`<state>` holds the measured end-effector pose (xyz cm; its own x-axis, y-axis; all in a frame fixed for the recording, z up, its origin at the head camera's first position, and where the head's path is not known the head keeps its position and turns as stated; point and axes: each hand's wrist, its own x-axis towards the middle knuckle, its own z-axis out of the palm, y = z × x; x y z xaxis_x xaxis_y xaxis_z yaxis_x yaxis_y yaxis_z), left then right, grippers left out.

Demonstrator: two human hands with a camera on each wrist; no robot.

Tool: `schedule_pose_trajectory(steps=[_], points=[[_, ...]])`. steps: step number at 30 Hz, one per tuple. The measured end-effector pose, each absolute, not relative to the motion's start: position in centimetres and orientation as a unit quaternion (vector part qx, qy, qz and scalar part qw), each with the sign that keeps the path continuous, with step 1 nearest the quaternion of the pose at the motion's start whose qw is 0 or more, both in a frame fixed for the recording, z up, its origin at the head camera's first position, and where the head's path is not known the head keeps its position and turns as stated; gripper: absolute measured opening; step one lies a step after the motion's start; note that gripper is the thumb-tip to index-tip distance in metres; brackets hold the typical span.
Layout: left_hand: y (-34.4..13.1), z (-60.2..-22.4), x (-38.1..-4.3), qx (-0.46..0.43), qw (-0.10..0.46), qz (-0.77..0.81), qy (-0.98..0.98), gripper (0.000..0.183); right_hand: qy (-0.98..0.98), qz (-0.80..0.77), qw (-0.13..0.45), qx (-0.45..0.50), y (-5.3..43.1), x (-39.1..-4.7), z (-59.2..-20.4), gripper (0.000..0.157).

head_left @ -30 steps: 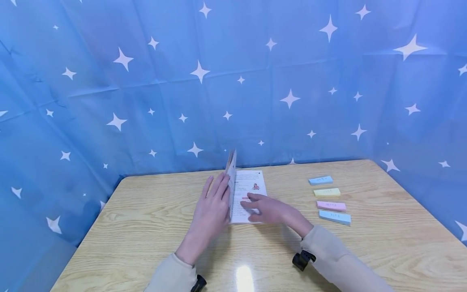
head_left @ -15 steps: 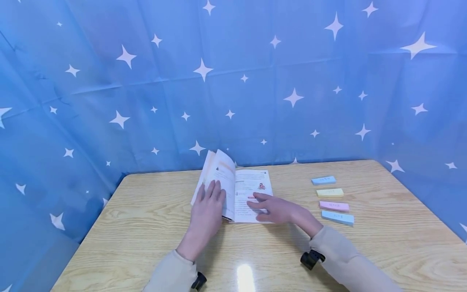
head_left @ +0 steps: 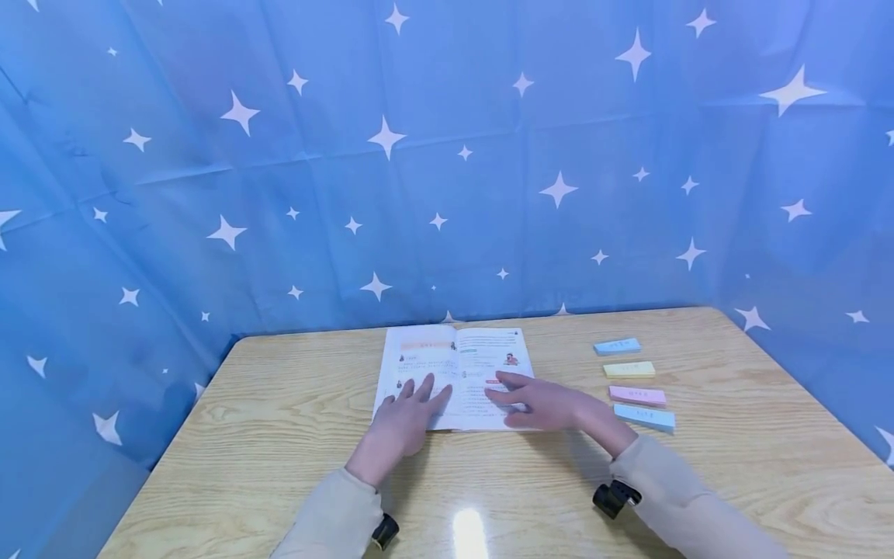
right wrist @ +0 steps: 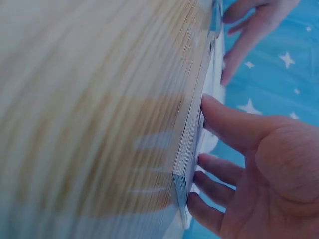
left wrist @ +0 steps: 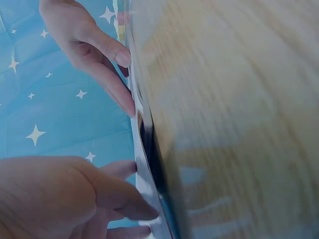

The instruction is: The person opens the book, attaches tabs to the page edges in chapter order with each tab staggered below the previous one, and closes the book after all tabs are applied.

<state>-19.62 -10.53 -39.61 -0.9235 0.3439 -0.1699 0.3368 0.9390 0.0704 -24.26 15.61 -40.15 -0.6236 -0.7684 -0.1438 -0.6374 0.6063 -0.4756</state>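
An open book [head_left: 482, 345] with printed text and small pictures lies spread on the wooden table in the head view. My left hand [head_left: 405, 423] rests on the lower part of its left page, fingers spread and fairly straight. On the right page lies my right hand [head_left: 552, 405], fingers extended across the print. From the right wrist camera, the thick page block [right wrist: 185, 164] shows edge-on, with the fingertips of the right hand [right wrist: 269, 164] against its top. In the left wrist view, the left hand [left wrist: 65, 194] touches the page near the book's near edge.
Right of the book, a column of paper strip pads stands on the table [head_left: 740, 481]: a blue pad [head_left: 618, 346], a yellow pad [head_left: 629, 369], a pink pad [head_left: 637, 396] and a lower blue pad [head_left: 644, 417]. A blue star-patterned curtain [head_left: 482, 194] hangs behind the table.
The raised pages have swung over to the left under my left hand and now lie flat, so the book is spread open. My right hand has shifted slightly right on the right page.
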Motion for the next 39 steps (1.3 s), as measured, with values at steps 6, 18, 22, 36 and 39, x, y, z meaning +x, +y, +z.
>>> schedule_pose_trajectory(steps=[6, 18, 22, 36, 39], points=[[-10.4, -39.6, -19.9, 0.191, 0.130, 0.058, 0.971, 0.060, 0.874, -0.202, 0.183, -0.402, 16.9, -24.7, -39.8, 0.055], [-10.4, -39.8, -20.5, 0.200, 0.146, 0.086, 0.965, 0.051, 0.918, -0.146, 0.092, -0.358, 12.7, -27.5, -38.5, 0.042], [-10.4, -39.7, -20.5, 0.199, 0.147, 0.082, 0.966, 0.051, 0.928, -0.171, 0.102, -0.316, 10.4, -29.0, -38.4, 0.050], [-10.2, -39.8, -20.2, 0.184, 0.160, 0.099, 0.965, 0.053, 0.941, -0.205, 0.203, -0.179, 7.4, -32.2, -40.2, 0.074], [-10.3, -39.7, -20.1, 0.181, 0.157, 0.104, 0.965, 0.052, 0.946, -0.190, 0.200, -0.171, 7.0, -32.4, -40.4, 0.073]])
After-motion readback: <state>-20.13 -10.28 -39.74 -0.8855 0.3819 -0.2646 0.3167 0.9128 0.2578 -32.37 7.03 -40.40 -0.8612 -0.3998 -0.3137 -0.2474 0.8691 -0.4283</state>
